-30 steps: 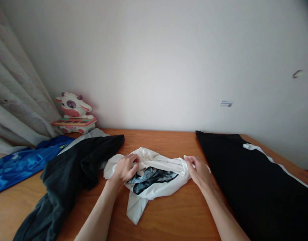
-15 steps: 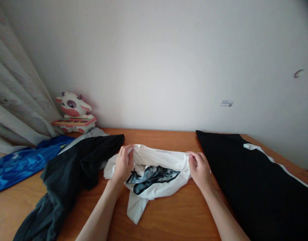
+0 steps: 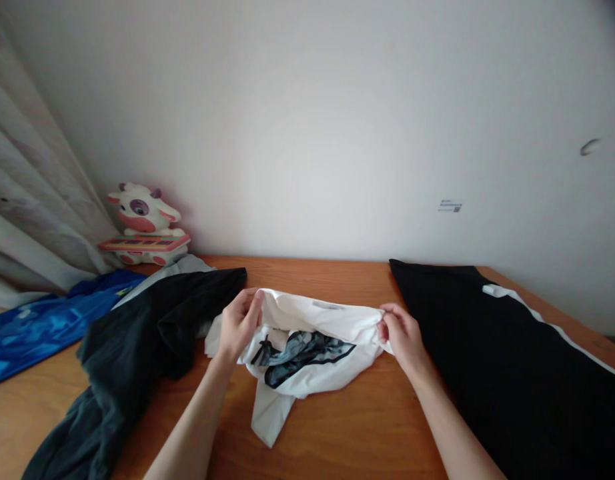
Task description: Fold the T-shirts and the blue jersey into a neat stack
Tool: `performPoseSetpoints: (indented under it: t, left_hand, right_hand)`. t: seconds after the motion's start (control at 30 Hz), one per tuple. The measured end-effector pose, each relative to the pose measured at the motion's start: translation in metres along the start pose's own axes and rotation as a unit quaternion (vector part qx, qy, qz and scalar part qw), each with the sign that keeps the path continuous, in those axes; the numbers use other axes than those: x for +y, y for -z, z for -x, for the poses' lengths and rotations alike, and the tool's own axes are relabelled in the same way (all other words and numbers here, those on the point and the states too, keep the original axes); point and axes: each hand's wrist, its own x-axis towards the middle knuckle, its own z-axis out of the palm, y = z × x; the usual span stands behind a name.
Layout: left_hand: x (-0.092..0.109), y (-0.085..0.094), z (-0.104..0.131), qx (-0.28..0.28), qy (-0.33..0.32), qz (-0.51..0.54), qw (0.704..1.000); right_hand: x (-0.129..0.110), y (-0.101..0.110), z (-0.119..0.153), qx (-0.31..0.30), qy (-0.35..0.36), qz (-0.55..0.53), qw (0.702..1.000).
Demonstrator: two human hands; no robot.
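Observation:
A white shirt-like garment (image 3: 327, 383) with a dark grey print lies bunched on the wooden table (image 3: 357, 440) in front of me. My left hand (image 3: 241, 323) pinches the left end of its upper edge between thumb and fingers. At the right end of that edge, my right hand (image 3: 401, 333) grips the cloth too. Between both hands the edge is stretched and raised, with a small grey mark on it near the middle. A loose white flap hangs toward me below the print.
Left of the garment lies crumpled dark clothing (image 3: 132, 347), partly over a grey cloth (image 3: 180, 268). Beyond it are a blue garment (image 3: 47, 323) and a toy cow with a keyboard (image 3: 145, 227). A black garment with white trim (image 3: 492, 360) covers the right side. A wall rises behind.
My hands have moved slightly apart, pulling the white edge wider. A grey mark on the cloth now shows more clearly. The view has shifted a little to the right.

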Motion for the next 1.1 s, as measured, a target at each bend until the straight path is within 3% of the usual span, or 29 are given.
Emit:
performPoseSetpoints:
  t: [0.07,0.13,0.23,0.27,0.3,0.33,0.4,0.47,0.5,0.57,0.63,0.73,0.97,1.1]
  left_hand:
    - [0.001,0.009,0.001,-0.108,0.059,0.098,0.988]
    - [-0.003,0.022,0.001,-0.238,0.128,0.158,0.95]
    - [-0.009,0.037,0.0,-0.482,0.239,0.152,0.829]
    - [-0.01,0.037,-0.001,-0.506,0.243,0.155,0.813]
    - [-0.01,0.034,-0.003,-0.48,0.224,0.177,0.83]
    - [-0.009,0.029,-0.005,-0.402,0.182,0.216,0.871]
    - [-0.008,0.016,-0.01,-0.154,0.068,0.277,0.946]
    - [-0.01,0.004,-0.014,0.041,-0.018,0.232,0.972]
    - [-0.014,0.001,-0.015,0.101,-0.042,0.173,0.979]
    - [-0.024,-0.002,-0.014,0.151,-0.058,0.044,0.986]
    - [-0.034,-0.003,-0.011,0.124,-0.049,-0.045,0.99]
    - [-0.04,-0.006,-0.004,0.021,-0.049,-0.12,0.991]
    - [-0.026,-0.017,0.006,-0.233,-0.178,-0.237,0.926]
    - [-0.026,-0.019,0.008,-0.272,-0.172,-0.282,0.904]
  right_hand:
    - [-0.003,0.01,0.001,-0.118,-0.085,-0.075,0.987]
    - [-0.003,0.023,0.004,-0.259,-0.189,-0.093,0.943]
    - [0.004,0.035,0.008,-0.478,-0.34,-0.068,0.807]
    - [0.006,0.035,0.009,-0.507,-0.356,-0.08,0.781]
    - [0.007,0.032,0.008,-0.497,-0.344,-0.111,0.789]
    - [0.007,0.028,0.005,-0.447,-0.305,-0.157,0.826]
    - [0.007,0.016,-0.001,-0.26,-0.165,-0.23,0.923]
    - [0.007,0.006,-0.008,-0.093,-0.041,-0.216,0.971]
    - [0.008,0.003,-0.01,-0.042,-0.001,-0.181,0.983]
    - [0.013,-0.001,-0.012,0.015,0.065,-0.083,0.994]
    - [0.019,-0.001,-0.012,0.048,0.136,0.027,0.989]
    - [0.025,0.0,-0.007,0.066,0.189,0.161,0.966]
    - [0.027,-0.004,0.003,0.0,0.1,0.353,0.93]
    - [0.028,-0.005,0.003,-0.019,0.111,0.372,0.921]
